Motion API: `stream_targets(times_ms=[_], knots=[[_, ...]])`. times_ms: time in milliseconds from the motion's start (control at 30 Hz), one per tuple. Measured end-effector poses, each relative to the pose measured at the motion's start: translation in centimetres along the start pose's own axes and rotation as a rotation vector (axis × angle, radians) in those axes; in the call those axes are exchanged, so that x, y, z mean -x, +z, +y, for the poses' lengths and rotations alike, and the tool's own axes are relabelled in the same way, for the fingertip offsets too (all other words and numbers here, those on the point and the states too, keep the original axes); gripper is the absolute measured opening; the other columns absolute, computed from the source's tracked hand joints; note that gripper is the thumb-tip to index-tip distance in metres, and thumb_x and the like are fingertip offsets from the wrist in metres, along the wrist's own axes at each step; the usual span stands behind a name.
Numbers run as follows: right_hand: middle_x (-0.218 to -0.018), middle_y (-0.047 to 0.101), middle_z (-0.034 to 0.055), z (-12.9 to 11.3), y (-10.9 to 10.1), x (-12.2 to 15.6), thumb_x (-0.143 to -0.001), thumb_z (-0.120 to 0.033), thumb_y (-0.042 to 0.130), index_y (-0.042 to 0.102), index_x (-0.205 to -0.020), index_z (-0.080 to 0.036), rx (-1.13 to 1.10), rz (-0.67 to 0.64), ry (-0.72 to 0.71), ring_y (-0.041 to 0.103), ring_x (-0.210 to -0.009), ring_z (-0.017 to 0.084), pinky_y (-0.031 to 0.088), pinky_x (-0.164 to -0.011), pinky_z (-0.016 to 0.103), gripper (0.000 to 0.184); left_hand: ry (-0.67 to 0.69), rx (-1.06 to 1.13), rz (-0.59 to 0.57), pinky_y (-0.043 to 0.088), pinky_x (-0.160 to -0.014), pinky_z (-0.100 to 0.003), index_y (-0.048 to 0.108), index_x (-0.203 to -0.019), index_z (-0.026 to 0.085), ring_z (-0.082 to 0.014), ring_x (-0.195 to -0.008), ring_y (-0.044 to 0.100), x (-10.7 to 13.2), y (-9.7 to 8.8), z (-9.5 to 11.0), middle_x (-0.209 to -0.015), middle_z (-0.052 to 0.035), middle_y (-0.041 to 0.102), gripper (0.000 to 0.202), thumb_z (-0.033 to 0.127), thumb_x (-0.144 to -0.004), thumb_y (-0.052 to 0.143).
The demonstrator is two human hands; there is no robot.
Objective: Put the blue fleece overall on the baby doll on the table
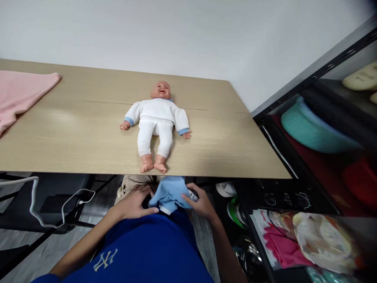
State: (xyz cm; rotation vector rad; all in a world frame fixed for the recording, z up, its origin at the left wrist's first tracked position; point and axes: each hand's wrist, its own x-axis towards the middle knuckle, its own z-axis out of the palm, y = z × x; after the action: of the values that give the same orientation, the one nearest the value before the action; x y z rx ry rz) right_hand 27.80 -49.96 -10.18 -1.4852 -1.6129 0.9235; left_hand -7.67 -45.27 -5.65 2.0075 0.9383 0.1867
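A baby doll (156,124) in a white top and white trousers with blue cuffs lies on its back on the wooden table (73,137), feet toward me. Below the table's front edge, at my lap, both hands hold a small light blue garment (170,192). My left hand (134,203) grips its left side with the thumb under the cloth. My right hand (198,202) is closed on its right edge. Both hands are well short of the doll.
A pink cloth (20,96) lies at the table's far left. A black metal shelf (318,129) on the right holds a teal bowl (312,129), red items and bagged things. White cables (44,204) hang under the table on the left.
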Motion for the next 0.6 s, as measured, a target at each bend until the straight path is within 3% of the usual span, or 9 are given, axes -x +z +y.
stream_targets(times_ms=[133, 200, 300, 367, 533, 600], knots=[[-0.089, 0.073, 0.0006, -6.0, 0.7, 0.3, -0.104, -0.028, 0.083, 0.077, -0.113, -0.025, 0.086, -0.192, -0.412, 0.066, -0.081, 0.021, 0.056, -0.087, 0.036, 0.011, -0.093, -0.016, 0.012, 0.056, -0.122, -0.065, 0.069, -0.147, 0.018, -0.0465, -0.141, 0.074, 2.2, -3.6, 2.2, -0.151, -0.0218, 0.077, 0.071, 0.08, -0.113, 0.061], [-0.091, 0.073, 0.0006, -8.1, 1.2, 0.2, -0.104, -0.019, 0.078, 0.078, -0.12, -0.027, 0.128, -0.258, -0.584, 0.066, -0.086, 0.022, 0.054, -0.091, 0.038, 0.018, -0.065, -0.015, 0.034, 0.054, -0.128, -0.065, 0.064, -0.16, 0.021, -0.0469, -0.151, 0.069, 2.9, -4.8, 3.1, -0.162, -0.0211, 0.072, 0.077, 0.079, -0.11, 0.069], [-0.094, 0.075, 0.0015, -9.7, 2.0, -0.1, -0.107, -0.02, 0.076, 0.079, -0.128, -0.027, 0.2, -0.302, -0.776, 0.065, -0.091, 0.023, 0.054, -0.093, 0.039, 0.022, 0.002, 0.015, 0.056, 0.05, -0.135, -0.066, 0.047, -0.178, 0.027, -0.0465, -0.165, 0.057, 3.5, -5.7, 3.9, -0.179, -0.0204, 0.058, 0.094, 0.075, -0.105, 0.081], [-0.094, 0.075, 0.0017, -10.1, 2.3, -0.2, -0.11, -0.023, 0.076, 0.078, -0.129, -0.026, 0.223, -0.304, -0.84, 0.064, -0.091, 0.023, 0.054, -0.093, 0.039, 0.019, 0.066, 0.065, 0.04, 0.049, -0.136, -0.065, 0.039, -0.183, 0.03, -0.0458, -0.168, 0.055, 3.7, -5.9, 4.0, -0.184, -0.0203, 0.053, 0.101, 0.07, -0.103, 0.087], [-0.095, 0.074, 0.0025, -10.4, 2.4, 0.1, -0.109, -0.021, 0.077, 0.078, -0.132, -0.027, 0.197, -0.257, -0.836, 0.067, -0.097, 0.025, 0.06, -0.099, 0.042, 0.023, 0.31, 0.242, -0.002, 0.054, -0.132, -0.061, 0.047, -0.181, 0.028, -0.0446, -0.158, 0.064, 3.2, -5.4, 3.9, -0.176, -0.021, 0.061, 0.117, 0.061, -0.085, 0.106], [-0.099, 0.074, 0.0031, -10.6, 2.3, 0.3, -0.106, -0.016, 0.078, 0.077, -0.132, -0.027, 0.151, -0.236, -0.809, 0.07, -0.103, 0.026, 0.062, -0.112, 0.046, 0.029, 0.325, 0.267, 0.031, 0.059, -0.123, -0.054, 0.062, -0.169, 0.028, -0.0387, -0.142, 0.072, 2.8, -5.1, 4.2, -0.158, -0.0167, 0.074, 0.098, 0.057, -0.087, 0.106]])
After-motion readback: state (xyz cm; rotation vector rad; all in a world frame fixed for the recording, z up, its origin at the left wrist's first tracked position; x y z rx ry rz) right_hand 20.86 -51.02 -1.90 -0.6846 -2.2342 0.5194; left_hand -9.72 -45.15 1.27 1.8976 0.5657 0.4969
